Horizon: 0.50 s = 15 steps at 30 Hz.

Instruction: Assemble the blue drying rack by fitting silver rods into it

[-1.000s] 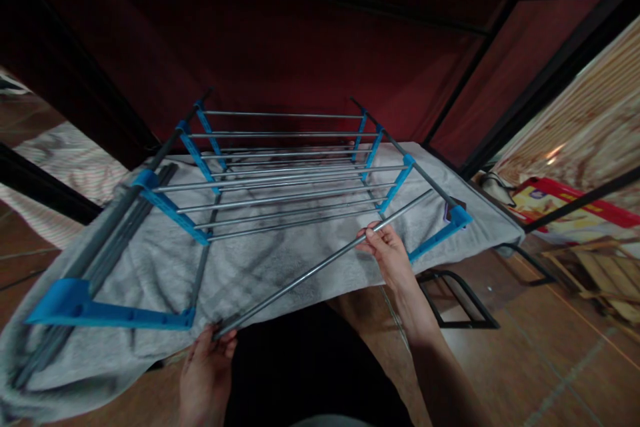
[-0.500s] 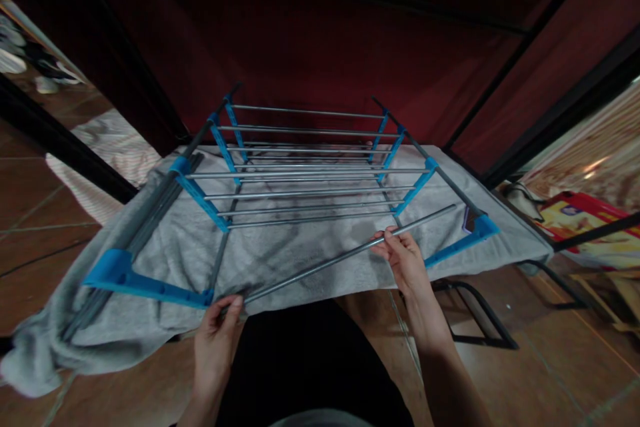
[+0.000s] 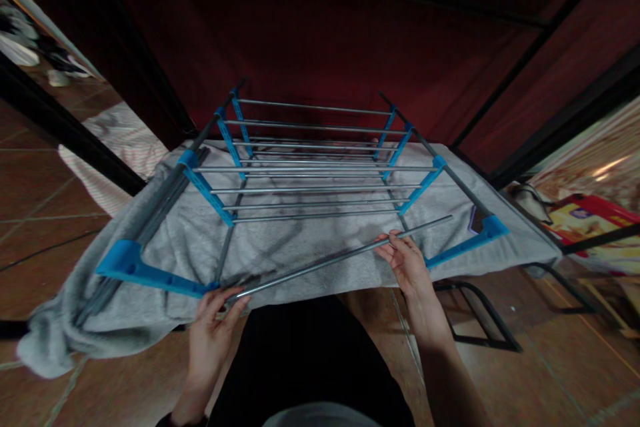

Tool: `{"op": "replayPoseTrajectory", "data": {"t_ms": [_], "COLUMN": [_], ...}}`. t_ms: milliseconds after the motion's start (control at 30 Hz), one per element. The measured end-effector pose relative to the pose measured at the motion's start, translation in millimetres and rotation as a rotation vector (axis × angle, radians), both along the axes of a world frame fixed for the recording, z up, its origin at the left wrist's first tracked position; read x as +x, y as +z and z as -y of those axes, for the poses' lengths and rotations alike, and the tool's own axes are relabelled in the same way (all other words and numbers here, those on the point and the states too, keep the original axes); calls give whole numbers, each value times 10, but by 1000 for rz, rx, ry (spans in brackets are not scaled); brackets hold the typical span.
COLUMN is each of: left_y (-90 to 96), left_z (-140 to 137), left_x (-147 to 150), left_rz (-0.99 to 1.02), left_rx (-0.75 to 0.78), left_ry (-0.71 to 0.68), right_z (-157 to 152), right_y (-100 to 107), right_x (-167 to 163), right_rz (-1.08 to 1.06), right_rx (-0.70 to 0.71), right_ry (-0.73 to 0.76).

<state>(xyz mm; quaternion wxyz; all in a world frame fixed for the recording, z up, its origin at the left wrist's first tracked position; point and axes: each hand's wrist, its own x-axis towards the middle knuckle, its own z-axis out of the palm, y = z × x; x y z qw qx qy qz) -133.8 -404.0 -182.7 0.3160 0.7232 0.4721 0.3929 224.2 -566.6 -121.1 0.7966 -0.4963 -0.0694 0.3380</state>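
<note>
A loose grey metal rod (image 3: 310,268) lies slantwise across the front of a drying rack with blue plastic brackets. My left hand (image 3: 213,320) has the rod's left end between thumb and fingers, close against the inner end of the left front blue bracket (image 3: 155,278). Farther along, my right hand (image 3: 406,263) pinches the rod, whose right end sticks out past the fingers. That free end is apart from the right front blue bracket (image 3: 465,245). Behind, several rods (image 3: 320,191) span the rack's other blue brackets.
Under the rack a grey blanket (image 3: 300,240) covers the surface and hangs over its front edge. A dark red panel (image 3: 320,47) rises behind. Black frame bars (image 3: 485,320) stand at the lower right, with a red and yellow package (image 3: 590,220) beyond.
The rod's left end has shifted slightly toward the left front bracket, and my left thumb has spread a little. My right hand keeps its pinch. The camera view has shifted slightly.
</note>
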Motion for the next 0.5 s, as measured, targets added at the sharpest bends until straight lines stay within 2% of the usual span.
{"op": "replayPoseTrajectory", "data": {"t_ms": [267,400,500], "left_y": [36,143,189], "left_z": [-72,7,51], "left_x": [-153,-60,38], "left_rz": [-395,-455,-479], "left_rx": [451,569,598], "left_ry": [-228,-275,-300], "right_z": [58,107,125], "right_y": [-114,-183,-224], "right_x": [1,-12,-53], "right_rz": [-39,-64,-87], "right_rx": [6,22,17], "right_ry": [-14,-18,-25]}}
